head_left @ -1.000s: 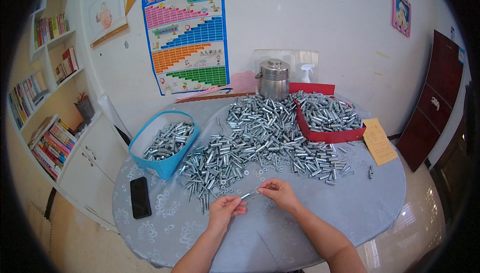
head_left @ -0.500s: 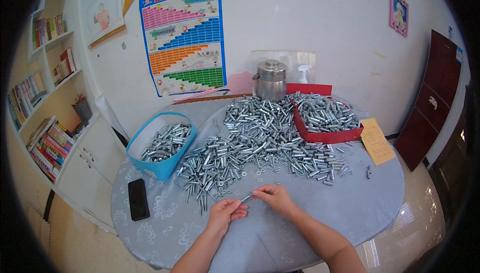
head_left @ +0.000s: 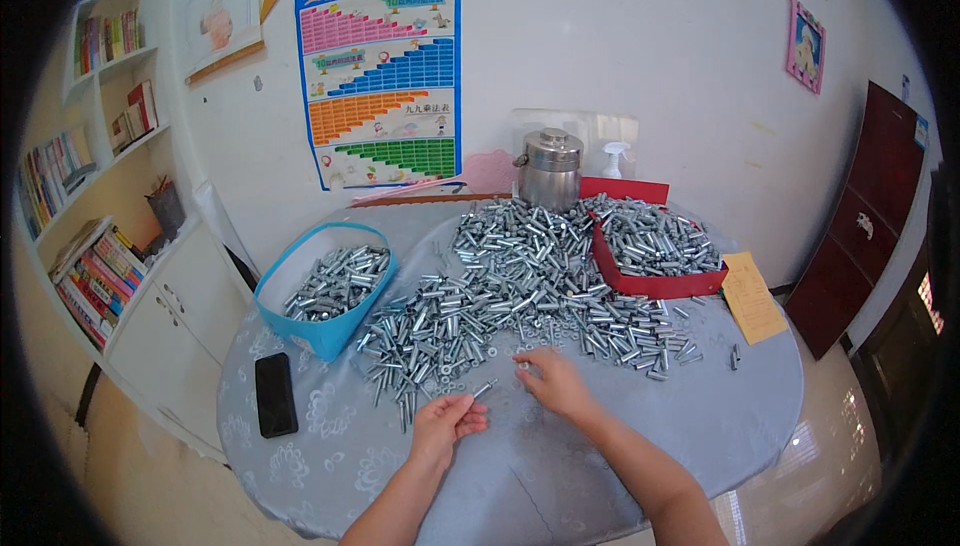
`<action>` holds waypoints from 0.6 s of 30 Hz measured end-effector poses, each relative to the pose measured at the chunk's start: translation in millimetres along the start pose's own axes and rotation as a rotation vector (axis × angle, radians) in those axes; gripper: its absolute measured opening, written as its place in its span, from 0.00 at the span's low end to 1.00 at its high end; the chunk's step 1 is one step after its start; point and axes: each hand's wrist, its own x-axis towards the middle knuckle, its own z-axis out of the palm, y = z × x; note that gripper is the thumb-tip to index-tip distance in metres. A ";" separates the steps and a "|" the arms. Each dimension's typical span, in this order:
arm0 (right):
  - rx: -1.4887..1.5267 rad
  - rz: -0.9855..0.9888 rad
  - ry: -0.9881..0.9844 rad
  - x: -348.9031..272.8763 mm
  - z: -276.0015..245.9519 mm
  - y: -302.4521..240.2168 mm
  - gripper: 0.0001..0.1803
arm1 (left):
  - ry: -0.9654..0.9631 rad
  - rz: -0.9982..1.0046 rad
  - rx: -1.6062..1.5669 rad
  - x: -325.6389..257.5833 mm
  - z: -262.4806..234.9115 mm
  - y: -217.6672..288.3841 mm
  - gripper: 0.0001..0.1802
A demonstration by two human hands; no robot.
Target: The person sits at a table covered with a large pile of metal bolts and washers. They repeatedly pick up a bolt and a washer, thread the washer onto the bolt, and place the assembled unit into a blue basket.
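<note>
Steel bolt [head_left: 484, 388] (left hand [head_left: 445, 426]) tilted up-right

Your forearms run off the lower edge; the small part under your right hand [head_left: 555, 384] stays too tiny to tell.

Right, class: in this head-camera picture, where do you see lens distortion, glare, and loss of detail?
Head view: fisheye bends the shelves and dark cabinet toward the black rim; glare on the floor at lower right; the metal parts pile glints; the part in the left hand is too small to resolve.
</note>
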 end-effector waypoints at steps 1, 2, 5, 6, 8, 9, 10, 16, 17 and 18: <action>-0.116 -0.062 0.021 7.9 2.5 7.8 0.12 | 0.001 0.000 -0.003 0.5 -0.4 1.1 0.09; -0.189 -0.083 0.026 15.7 4.7 13.4 0.11 | 0.002 0.001 -0.007 0.6 -0.9 1.7 0.09; -0.375 -0.147 0.041 35.2 11.3 24.5 0.08 | 0.016 0.006 -0.007 0.4 -2.5 3.4 0.09; -0.414 -0.161 0.040 38.5 14.7 26.2 0.07 | 0.020 0.011 -0.004 0.6 -3.5 3.7 0.09; -0.462 -0.180 0.030 41.9 18.6 28.5 0.06 | 0.024 0.019 0.002 1.6 -4.4 3.7 0.09; -0.472 -0.184 0.016 41.3 19.7 29.6 0.05 | 0.022 0.017 -0.001 1.4 -4.9 3.8 0.09; -0.482 -0.187 0.003 40.3 19.9 30.3 0.05 | 0.018 0.015 -0.004 1.6 -4.9 4.6 0.09; -0.406 -0.287 -0.030 18.9 2.0 15.9 0.05 | 0.017 0.010 -0.004 1.6 -5.5 2.4 0.09; -0.355 -0.271 -0.012 14.6 -0.9 13.7 0.06 | 0.015 0.005 -0.005 1.4 -4.8 1.8 0.09; -0.302 -0.256 0.007 10.7 -3.0 11.5 0.06 | 0.005 0.004 -0.002 1.5 -4.7 1.3 0.09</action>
